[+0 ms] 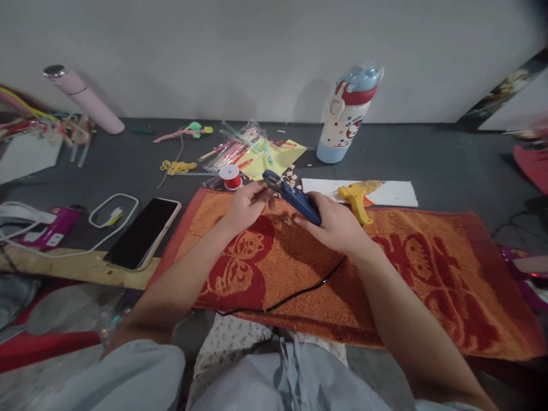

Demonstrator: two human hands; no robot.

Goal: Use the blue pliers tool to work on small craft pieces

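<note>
My right hand (336,222) is wrapped around a dark blue hand tool (297,200), long and narrow, with what looks like a greyish jaw at its far left end. It is held tilted above an orange and red towel (308,251). Close to the jaw, the fingers of my left hand (248,205) are drawn together in a pinch; whatever is between them is too small to make out. Small pale wooden bits (291,177) lie just beyond the tool. A yellow glue gun (359,197) rests to the right of my right hand, partly on a white board (398,194).
A spool of red ribbon (231,177) and several wrapped sticks on yellow paper (291,154) lie behind my hands. A cartoon water bottle (346,114) stands behind the board. At left are a phone (143,234), a purple power strip (51,228) and a pink flask (85,100). A black cord (299,292) crosses the towel.
</note>
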